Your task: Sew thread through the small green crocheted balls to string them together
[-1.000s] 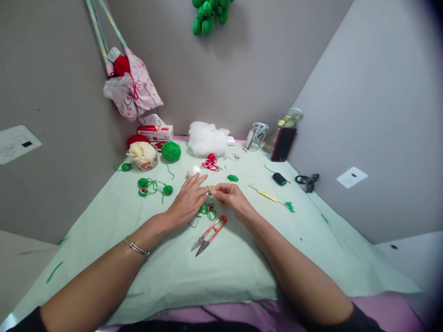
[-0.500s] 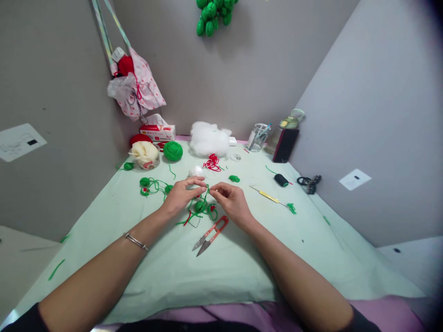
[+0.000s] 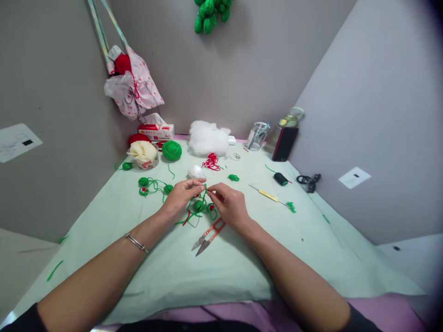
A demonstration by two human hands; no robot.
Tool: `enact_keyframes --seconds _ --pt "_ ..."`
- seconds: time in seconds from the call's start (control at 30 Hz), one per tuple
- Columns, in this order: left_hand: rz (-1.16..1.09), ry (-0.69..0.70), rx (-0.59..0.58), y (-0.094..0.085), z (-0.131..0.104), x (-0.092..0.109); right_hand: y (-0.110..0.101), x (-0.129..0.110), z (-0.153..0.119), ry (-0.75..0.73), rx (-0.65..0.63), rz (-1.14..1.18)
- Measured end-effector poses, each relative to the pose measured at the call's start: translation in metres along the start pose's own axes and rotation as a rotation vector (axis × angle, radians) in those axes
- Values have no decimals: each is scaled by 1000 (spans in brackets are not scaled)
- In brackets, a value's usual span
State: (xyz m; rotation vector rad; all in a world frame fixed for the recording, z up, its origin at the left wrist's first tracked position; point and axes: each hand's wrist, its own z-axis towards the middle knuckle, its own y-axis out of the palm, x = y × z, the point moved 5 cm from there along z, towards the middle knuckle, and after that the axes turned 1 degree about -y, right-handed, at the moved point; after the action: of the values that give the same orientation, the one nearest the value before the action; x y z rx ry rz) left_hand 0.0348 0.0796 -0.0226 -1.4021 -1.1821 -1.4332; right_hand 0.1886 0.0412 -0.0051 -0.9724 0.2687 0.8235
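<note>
My left hand (image 3: pixel 183 193) and my right hand (image 3: pixel 227 203) meet over the middle of the table, fingertips almost touching. Between them they pinch green yarn (image 3: pixel 205 190), whose strands run down to a small green crocheted ball (image 3: pixel 198 206) on the cloth. A red-and-green piece (image 3: pixel 211 208) lies beside that ball, partly behind my right hand. Just below sit orange-handled thread snips (image 3: pixel 209 237), blades pointing toward me and left. Left of my left hand are more green crocheted balls (image 3: pixel 143 181) with loose yarn tails.
At the back stand a green yarn ball (image 3: pixel 171 150), white stuffing (image 3: pixel 208 138), a tissue box (image 3: pixel 156 131) and a glass of pens (image 3: pixel 256 137). To the right lie a yellow-handled crochet hook (image 3: pixel 268 196), black thread spool (image 3: pixel 280 179), hair claw (image 3: pixel 313 183) and a leaning phone (image 3: pixel 285 144).
My right hand has shifted slightly left and down, now covering part of the snips' handle. My left hand stays nearly in place, and the green yarn remains between the fingertips.
</note>
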Motion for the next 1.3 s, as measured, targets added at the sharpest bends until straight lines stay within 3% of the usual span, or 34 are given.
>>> enact_keyframes --seconds 0.53,0.7,1.0,1.3 --pt "54 12 3 -2 0 2 -1 4 2 75 -13 0" --pt "61 15 36 -5 0 3 -3 10 5 210 -39 -1" --pt "-111 -64 68 -4 -1 7 -7 14 12 404 -18 457" --pt "-123 -67 -168 5 -2 6 -14 18 15 501 44 823"
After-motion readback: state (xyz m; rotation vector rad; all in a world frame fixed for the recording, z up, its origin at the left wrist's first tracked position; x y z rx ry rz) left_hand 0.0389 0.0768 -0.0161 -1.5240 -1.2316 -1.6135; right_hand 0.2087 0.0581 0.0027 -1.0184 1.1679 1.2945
